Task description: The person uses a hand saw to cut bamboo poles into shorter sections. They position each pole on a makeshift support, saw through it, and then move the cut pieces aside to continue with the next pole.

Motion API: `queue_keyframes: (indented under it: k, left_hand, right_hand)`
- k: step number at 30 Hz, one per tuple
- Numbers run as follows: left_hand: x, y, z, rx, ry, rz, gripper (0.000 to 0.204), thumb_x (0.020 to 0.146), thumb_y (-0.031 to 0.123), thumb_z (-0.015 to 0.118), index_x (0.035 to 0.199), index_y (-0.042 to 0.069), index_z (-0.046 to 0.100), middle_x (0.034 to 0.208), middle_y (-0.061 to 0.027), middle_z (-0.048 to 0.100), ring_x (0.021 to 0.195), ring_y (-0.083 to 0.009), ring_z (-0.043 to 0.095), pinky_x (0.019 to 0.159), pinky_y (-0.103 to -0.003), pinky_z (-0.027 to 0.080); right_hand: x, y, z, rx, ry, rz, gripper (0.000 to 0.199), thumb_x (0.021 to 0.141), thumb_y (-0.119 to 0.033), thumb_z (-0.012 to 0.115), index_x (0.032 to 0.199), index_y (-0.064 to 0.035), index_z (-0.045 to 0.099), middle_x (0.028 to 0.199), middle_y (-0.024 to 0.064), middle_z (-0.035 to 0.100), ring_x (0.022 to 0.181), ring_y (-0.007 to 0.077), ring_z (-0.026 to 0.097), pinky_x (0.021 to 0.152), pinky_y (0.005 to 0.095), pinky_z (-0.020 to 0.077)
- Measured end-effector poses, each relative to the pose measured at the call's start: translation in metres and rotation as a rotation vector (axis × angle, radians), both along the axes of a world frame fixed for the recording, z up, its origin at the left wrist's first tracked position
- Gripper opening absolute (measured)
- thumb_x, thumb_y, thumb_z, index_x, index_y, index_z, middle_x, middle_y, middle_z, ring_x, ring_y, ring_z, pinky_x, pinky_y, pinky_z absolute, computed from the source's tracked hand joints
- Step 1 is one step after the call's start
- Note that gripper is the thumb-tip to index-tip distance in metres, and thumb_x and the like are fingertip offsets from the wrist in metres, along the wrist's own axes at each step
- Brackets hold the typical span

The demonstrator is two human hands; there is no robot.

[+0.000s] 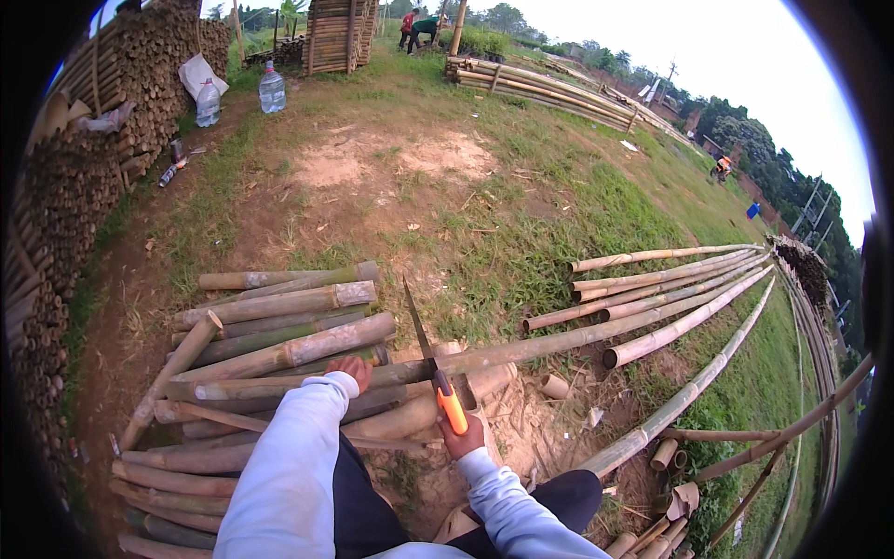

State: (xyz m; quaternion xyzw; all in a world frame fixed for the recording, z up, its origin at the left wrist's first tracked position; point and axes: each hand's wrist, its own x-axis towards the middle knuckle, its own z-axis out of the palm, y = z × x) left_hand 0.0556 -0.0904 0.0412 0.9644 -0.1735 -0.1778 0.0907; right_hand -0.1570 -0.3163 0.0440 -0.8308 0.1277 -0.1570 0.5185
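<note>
My right hand [463, 436] grips the orange handle of a handsaw [451, 407]. Its long dark blade points away from me and crosses a long bamboo pole [549, 341]; whether the teeth are in a cut, I cannot tell. On the left, my left hand [352, 371] is closed over that pole, a short way from the blade. Cut bamboo lengths [298, 350] lie piled under and around the left hand. A thick bamboo piece [491, 380] sits beneath the pole near the saw.
Several long bamboo poles [652, 343] stretch away on the right. Short offcuts [556, 386] and shavings litter the ground. Stacked bamboo [70, 205] lines the left side, near two clear water jugs [272, 90]. A bamboo frame [792, 433] stands at right. Two people [424, 31] are far off.
</note>
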Motion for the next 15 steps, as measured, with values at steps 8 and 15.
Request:
queue_keyframes:
  k: [8,15]
  left_hand:
    - [-0.008,0.009,-0.009,-0.061,-0.033,0.072,0.051,0.103,0.038,0.036,0.1,0.004,0.075,0.113,-0.0223,0.071,0.112,-0.0418,0.064,0.102,-0.053,0.047]
    - [-0.002,0.004,-0.016,-0.078,-0.053,0.009,0.05,0.102,0.039,0.039,0.101,0.003,0.074,0.111,-0.0232,0.071,0.112,-0.0424,0.064,0.103,-0.052,0.047]
  right_hand:
    - [-0.202,0.014,0.03,0.086,0.133,-0.05,0.023,0.089,-0.017,0.076,0.105,0.0003,0.073,0.084,0.0168,0.074,0.081,0.0244,0.076,0.075,0.0348,0.0576]
    - [-0.018,-0.002,-0.006,-0.001,0.018,-0.002,0.024,0.09,-0.02,0.074,0.088,0.0025,0.067,0.071,0.0172,0.066,0.063,0.0263,0.066,0.061,0.0378,0.0496]
